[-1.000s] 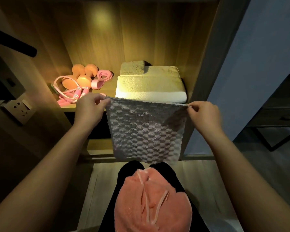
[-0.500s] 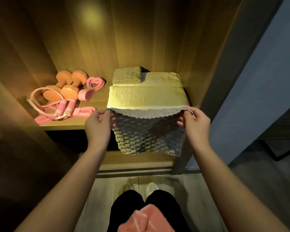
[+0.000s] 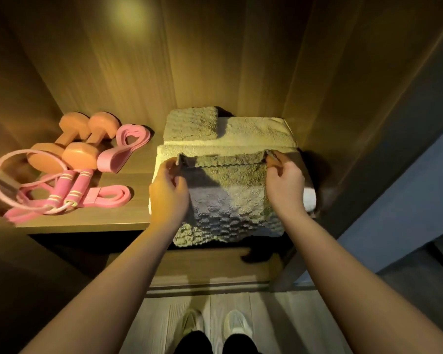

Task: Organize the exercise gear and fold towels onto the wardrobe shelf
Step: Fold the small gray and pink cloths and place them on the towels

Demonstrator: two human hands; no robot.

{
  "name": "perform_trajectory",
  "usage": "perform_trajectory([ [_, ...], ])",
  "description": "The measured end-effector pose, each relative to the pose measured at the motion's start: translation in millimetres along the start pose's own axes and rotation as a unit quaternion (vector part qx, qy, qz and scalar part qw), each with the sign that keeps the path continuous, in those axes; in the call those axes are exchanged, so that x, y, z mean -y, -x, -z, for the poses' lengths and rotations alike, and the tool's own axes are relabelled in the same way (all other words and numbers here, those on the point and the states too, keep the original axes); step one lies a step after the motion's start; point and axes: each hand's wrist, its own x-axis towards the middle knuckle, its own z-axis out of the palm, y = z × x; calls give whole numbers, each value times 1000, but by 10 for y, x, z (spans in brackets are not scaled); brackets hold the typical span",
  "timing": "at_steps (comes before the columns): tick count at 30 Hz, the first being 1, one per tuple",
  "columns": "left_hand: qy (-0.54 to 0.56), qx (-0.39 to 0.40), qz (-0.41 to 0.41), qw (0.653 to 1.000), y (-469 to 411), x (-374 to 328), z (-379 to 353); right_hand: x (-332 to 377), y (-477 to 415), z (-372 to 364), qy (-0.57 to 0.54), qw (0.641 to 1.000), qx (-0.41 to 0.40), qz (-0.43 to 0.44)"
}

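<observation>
Since the earlier frame, the grey waffle-weave towel (image 3: 228, 200) is lying farther over the stack of folded cream terry towels (image 3: 256, 134) on the wooden wardrobe shelf (image 3: 138, 180), its front overhanging. The left hand (image 3: 168, 195) and right hand (image 3: 285, 187) are pinching its far corners, apparently thumb-to-forefinger. Placing is proceeding; squaring the overhang is the next requirement.

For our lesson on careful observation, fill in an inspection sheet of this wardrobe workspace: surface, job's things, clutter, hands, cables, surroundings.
Surface: wooden wardrobe shelf, warmly lit.
Job's things: textured grey towel draped over the front of the folded towel stack, its lower edge hanging past the shelf edge; two orange dumbbells, pink bands and jump rope at left.
Clutter: nothing seen.
Hands: left hand and right hand each pinch a top corner of the textured grey towel.
Cables: nothing seen.
Surroundings: wardrobe back panel; pale floor and shoes below.
</observation>
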Motion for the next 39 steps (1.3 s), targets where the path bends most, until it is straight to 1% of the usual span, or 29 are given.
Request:
perform_trajectory([
  [1,-27,10,-4,1000,-30,12,-56,-28,-59,-57,26,1000,14,-2],
  [3,-69,50,-32,996,-32,19,-149,-73,-104,-151,102,991,81,16],
  [4,-103,73,-56,990,-24,40,-198,-127,-100,-196,182,974,130,38],
  [5,-168,93,-80,978,-18,69,-237,-194,-108,-231,282,943,159,73],
  [6,-250,109,-98,957,-19,90,-267,-251,-112,-273,366,910,162,110],
  [7,-324,124,-105,932,-35,112,-284,-294,-117,-305,415,887,148,135],
  [8,-374,135,-104,912,-60,116,-303,-320,-127,-315,439,877,135,145],
  [9,-404,142,-110,897,-86,98,-322,-338,-145,-325,444,875,130,144],
  [10,-412,147,-135,889,-98,69,-360,-345,-159,-330,448,874,124,141],
  [11,-408,161,-178,881,-103,33,-417,-353,-165,-345,448,874,122,141],
  [13,-382,216,-267,858,-66,-63,-566,-354,-156,-362,455,869,122,150],
  [14,-374,241,-287,848,-53,-95,-630,-346,-150,-366,455,869,122,149],
  [16,-378,251,-272,849,-94,-84,-673,-353,-160,-371,450,873,124,140],
  [19,-423,229,-226,847,-299,102,-506,-352,-165,-373,467,865,132,129],
  [22,-418,216,-161,868,-488,284,-251,-304,-158,-357,481,855,155,118],
  [23,-421,213,-146,870,-513,314,-207,-267,-165,-344,484,852,164,111],
  [25,-429,210,-136,868,-522,332,-193,-173,-189,-340,490,848,169,109],
  [26,-426,211,-135,869,-521,329,-208,-117,-199,-362,489,846,170,125],
  [27,-421,213,-135,871,-521,324,-225,-56,-202,-408,477,846,184,152],
  [29,-414,217,-134,874,-533,320,-228,71,-169,-543,419,848,259,197],
  [30,-412,220,-132,874,-541,323,-217,111,-142,-613,400,840,301,209],
  [31,-409,221,-131,876,-545,326,-209,119,-118,-664,401,828,325,220],
  [32,-406,220,-130,877,-549,332,-203,95,-110,-692,412,818,329,230],
  [34,-402,220,-133,879,-551,341,-204,6,-144,-659,428,817,309,233],
  [36,-402,218,-136,879,-552,347,-195,-95,-204,-565,444,820,291,214],
  [39,-399,219,-140,879,-552,337,-178,-243,-334,-400,464,831,258,164],
])
